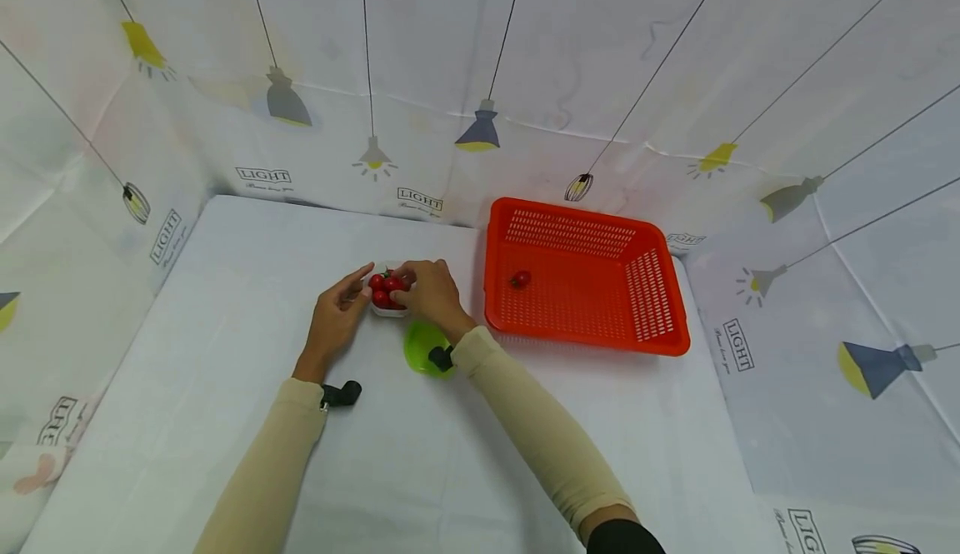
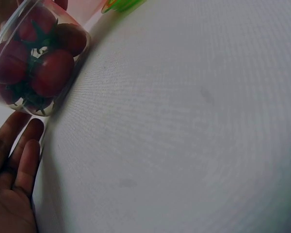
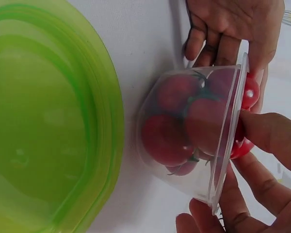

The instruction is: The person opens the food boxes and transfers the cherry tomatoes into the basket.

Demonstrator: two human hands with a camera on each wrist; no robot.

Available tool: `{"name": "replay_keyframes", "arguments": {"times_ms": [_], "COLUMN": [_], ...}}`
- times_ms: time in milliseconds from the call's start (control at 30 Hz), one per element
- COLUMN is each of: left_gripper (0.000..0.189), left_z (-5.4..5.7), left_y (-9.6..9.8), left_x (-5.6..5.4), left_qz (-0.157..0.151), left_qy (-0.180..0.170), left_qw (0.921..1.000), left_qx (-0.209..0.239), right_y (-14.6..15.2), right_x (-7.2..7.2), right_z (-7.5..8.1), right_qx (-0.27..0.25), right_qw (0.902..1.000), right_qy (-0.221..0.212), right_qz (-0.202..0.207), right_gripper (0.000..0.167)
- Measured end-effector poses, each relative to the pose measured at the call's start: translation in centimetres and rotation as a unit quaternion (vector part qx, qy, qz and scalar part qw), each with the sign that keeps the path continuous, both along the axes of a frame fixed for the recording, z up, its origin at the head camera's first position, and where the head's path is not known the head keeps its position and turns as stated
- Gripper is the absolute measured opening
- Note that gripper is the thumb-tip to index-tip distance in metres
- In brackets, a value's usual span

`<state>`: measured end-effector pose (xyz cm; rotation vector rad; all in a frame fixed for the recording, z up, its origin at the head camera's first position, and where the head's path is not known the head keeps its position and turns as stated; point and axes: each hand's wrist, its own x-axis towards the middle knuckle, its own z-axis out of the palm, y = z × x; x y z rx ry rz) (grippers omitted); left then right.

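Note:
A small clear plastic tub [image 1: 389, 312] stands on the white table, filled with several red cherry tomatoes [image 3: 167, 141] with green stems. My left hand [image 1: 333, 321] is at the tub's left side, its fingers extended; in the left wrist view its fingertips [image 2: 35, 127] lie close against the tub. From the right, my right hand [image 1: 433, 291] reaches over the rim. Its thumb and index finger pinch a tomato [image 3: 238, 145] at the top of the pile, partly hidden by them. Its other fingers are low beside the tub.
A green plastic lid or shallow dish [image 1: 420, 346] lies just in front of the tub, partly under my right wrist. To the right stands a red perforated basket [image 1: 585, 333] with one tomato [image 1: 521, 279] in it. A printed cloth wall [image 1: 322, 146] rises behind the table.

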<state>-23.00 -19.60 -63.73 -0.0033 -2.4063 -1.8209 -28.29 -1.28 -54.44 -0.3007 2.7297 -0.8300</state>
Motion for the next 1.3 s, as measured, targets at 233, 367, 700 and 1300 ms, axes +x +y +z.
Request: {"name": "replay_keyframes", "arguments": {"times_ms": [233,367,700,1300], "left_gripper": [0.045,0.046,0.047,0.047], "left_z": [-0.2,-0.1,-0.1,0.1], "left_y": [0.0,-0.1,0.1,0.1], "left_x": [0.0,-0.1,0.0,0.1], "left_qz": [0.001,0.002,0.002,0.001], "left_qy": [0.005,0.006,0.005,0.009], "left_qw": [1.0000,1.0000,1.0000,0.9999], "left_qx": [-0.004,0.000,-0.006,-0.007], "right_y": [0.1,0.0,0.4,3.0], "right_x": [0.2,0.4,1.3,1.6], "right_z": [-0.1,0.3,2.3,7.0], "right_qx": [-0.017,-0.027,-0.064,-0.124], "right_qw": [0.9992,0.9980,0.9911,0.9808], "right_qy": [0.023,0.048,0.114,0.150], "right_qz": [-0.026,-0.031,-0.025,-0.012], "right_gripper": [0.030,0.033,0.033,0.033]}}
